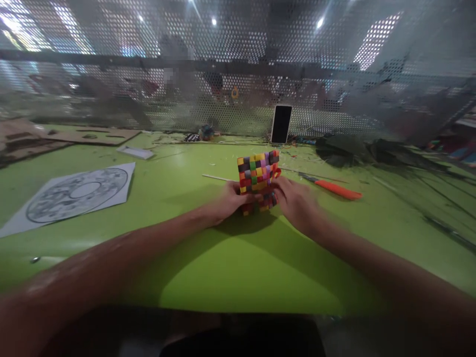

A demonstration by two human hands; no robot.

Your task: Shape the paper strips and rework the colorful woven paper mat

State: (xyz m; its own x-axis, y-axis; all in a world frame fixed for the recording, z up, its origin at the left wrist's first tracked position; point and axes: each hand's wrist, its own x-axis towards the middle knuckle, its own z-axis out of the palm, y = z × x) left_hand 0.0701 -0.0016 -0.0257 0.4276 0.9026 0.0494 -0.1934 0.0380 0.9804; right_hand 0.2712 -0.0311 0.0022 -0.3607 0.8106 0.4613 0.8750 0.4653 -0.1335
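Observation:
A small woven piece (pixel 259 171) of checkered strips, in red, yellow, black, purple, green and orange, is held upright just above the green table (pixel 208 277). My left hand (pixel 231 199) grips its left side, with the thumb lying across the lower front. On its right edge, my right hand (pixel 293 201) has its fingers pinched together near a small red loop of strip. That hand is slightly blurred, and its fingertips are partly hidden. Behind my left hand lies a thin pale stick (pixel 216 177).
An orange-handled knife (pixel 336 189) lies to the right, near dark leafy strips (pixel 344 151). A phone (pixel 281 124) leans on the perforated metal screen (pixel 230 114) at the back. A printed sheet (pixel 80 196) and cut cardboard (pixel 92 136) lie on the left.

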